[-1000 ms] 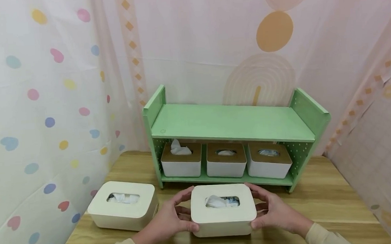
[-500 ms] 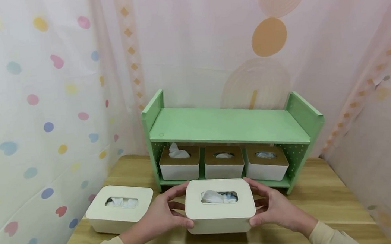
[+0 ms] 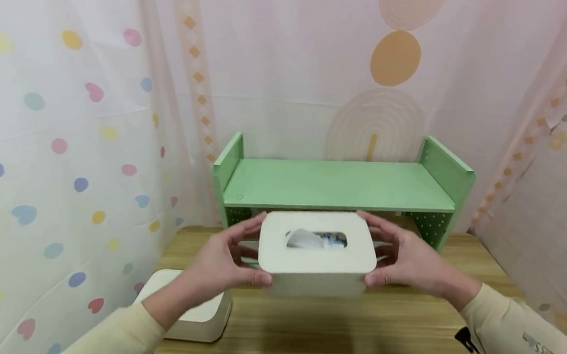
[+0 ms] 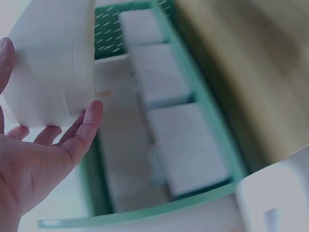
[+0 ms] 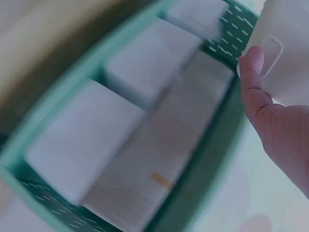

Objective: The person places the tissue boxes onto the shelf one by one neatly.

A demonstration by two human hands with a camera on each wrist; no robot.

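A cream tissue box [image 3: 318, 264] is held up off the table, in front of the green shelf's lower opening. White tissue shows through the oval slot in its lid. My left hand [image 3: 215, 262] grips its left end, thumb at the near side and fingers behind. At the right end my right hand [image 3: 407, 256] grips the same way. Both wrist views catch the box from below, with the left fingertips [image 4: 91, 113] on its side and the right thumb [image 5: 253, 60] near a raised outline on its wall.
The green shelf [image 3: 332, 179] stands at the back of the wooden table [image 3: 273, 334]. White tissue boxes [image 4: 188, 145] sit in its lower level, mostly hidden in the head view. A second cream tissue box [image 3: 199, 315] lies at left, partly behind my left forearm. Patterned curtains [image 3: 276, 63] hang behind.
Both hands have raised the tissue box from low over the table, upward and toward the shelf, where it now covers the boxes on the lower level. The left forearm now overlaps the second box.
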